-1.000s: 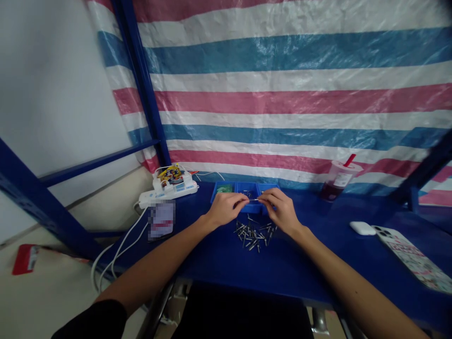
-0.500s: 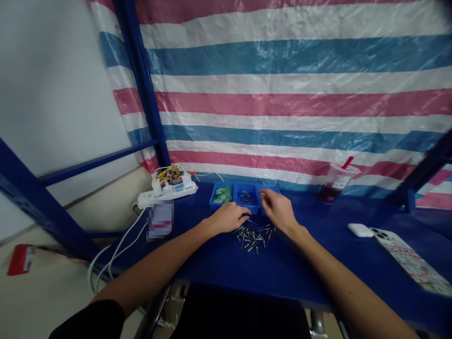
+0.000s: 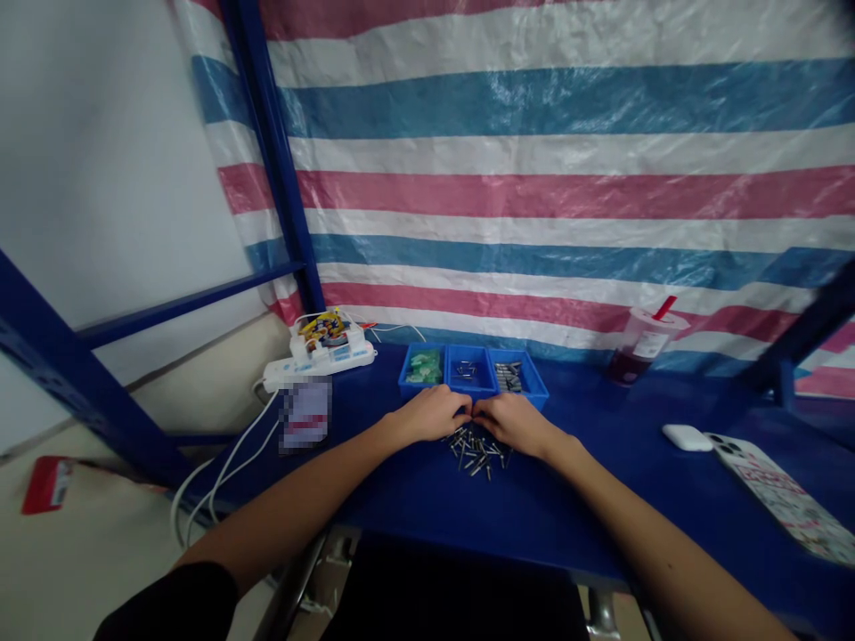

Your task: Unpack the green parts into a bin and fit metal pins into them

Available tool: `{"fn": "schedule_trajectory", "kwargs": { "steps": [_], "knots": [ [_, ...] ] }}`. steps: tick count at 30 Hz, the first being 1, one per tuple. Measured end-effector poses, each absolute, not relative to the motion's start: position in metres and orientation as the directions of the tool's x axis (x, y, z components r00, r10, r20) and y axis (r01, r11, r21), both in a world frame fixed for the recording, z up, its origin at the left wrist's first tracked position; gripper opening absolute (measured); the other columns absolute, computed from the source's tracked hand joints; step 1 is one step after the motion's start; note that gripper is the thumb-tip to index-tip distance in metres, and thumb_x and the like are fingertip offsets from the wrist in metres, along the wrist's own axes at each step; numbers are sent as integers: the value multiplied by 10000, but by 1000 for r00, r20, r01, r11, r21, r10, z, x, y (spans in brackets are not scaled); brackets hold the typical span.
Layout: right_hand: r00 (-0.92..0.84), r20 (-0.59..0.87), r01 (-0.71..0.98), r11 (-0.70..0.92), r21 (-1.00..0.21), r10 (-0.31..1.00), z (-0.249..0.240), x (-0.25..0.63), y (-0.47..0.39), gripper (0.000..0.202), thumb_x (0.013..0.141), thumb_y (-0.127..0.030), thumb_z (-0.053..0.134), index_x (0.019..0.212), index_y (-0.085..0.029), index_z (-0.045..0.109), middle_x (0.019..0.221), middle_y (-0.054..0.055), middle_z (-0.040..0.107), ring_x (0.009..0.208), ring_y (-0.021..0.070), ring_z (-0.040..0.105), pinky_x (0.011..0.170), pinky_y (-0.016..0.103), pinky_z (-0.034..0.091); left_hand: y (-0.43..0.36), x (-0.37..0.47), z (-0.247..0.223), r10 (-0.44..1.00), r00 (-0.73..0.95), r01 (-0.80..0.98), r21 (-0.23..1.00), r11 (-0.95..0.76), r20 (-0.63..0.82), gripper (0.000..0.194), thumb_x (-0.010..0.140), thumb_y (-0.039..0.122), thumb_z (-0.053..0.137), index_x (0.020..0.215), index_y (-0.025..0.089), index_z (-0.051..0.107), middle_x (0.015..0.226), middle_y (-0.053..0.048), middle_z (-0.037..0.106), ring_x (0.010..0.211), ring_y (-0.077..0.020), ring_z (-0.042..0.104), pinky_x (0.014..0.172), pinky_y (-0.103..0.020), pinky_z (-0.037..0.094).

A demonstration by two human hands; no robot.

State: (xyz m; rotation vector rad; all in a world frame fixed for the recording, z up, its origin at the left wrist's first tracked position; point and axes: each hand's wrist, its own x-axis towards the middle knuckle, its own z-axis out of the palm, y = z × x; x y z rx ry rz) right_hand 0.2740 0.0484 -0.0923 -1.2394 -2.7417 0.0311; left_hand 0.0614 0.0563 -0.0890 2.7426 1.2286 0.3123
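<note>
My left hand [image 3: 434,412] and my right hand [image 3: 513,422] meet fingertip to fingertip just in front of the blue bins. Both are closed in a pinch; whatever lies between the fingers is too small to make out. Beneath them a heap of thin metal pins [image 3: 476,452], rivet-like in shape, is spread on the blue tabletop [image 3: 414,499]. Behind the hands stand three blue bins side by side: the left bin [image 3: 404,377] holds green pieces, the middle bin [image 3: 471,381] a few small metal parts, the right bin [image 3: 538,385] several grey metal pieces.
At the left a white power strip [image 3: 321,367] trails cables [image 3: 223,476] over the table edge, beside a blurred packet [image 3: 305,417]. To the right are a cup with a red straw [image 3: 638,347], a white earphone case [image 3: 688,437] and a phone [image 3: 778,494].
My right hand has come back from the right bin toward my left hand, uncovering that bin. My left hand has stayed nearly in place.
</note>
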Motion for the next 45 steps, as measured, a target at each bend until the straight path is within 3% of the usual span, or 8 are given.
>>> {"fn": "schedule_trajectory", "kwargs": {
  "steps": [15,25,32,36,45],
  "knots": [
    [-627,142,768,638,-47,766,-96,280,50,157,986,-202,512,1015,-211,666,804,50,709,716,189,668,605,272,333,54,62,-88,735,647,715,175,-677,205,131,900,281,619,951,217,721,697,-36,683,653,-209,664,610,-268,440],
    [-659,242,680,702,-212,712,-85,283,47,216,1040,-310,488,990,-223,680,776,8,700,671,152,632,626,260,330,50,63,-82,743,593,722,205,-661,310,172,941,313,563,1018,211,678,702,-15,674,620,-179,631,591,-253,398],
    [-632,340,689,706,-164,696,-85,285,46,207,1031,-277,466,1007,-213,662,785,13,695,664,160,621,632,279,330,47,65,-76,708,609,691,199,-695,357,178,950,275,561,1089,211,654,647,18,643,568,-144,594,569,-244,369],
    [-644,367,665,728,-164,671,-86,285,45,236,1047,-300,441,1023,-209,657,860,29,718,702,162,638,657,280,352,46,65,-74,693,626,671,204,-712,358,152,949,281,554,1032,208,659,635,22,634,563,-133,582,559,-243,346],
    [-657,411,644,754,-128,632,-84,286,45,331,1081,-370,392,951,-205,647,830,30,711,686,158,635,659,273,352,44,66,-75,665,632,634,228,-739,396,57,902,217,565,913,199,617,680,27,651,600,-121,598,576,-235,360]
  ]
}}
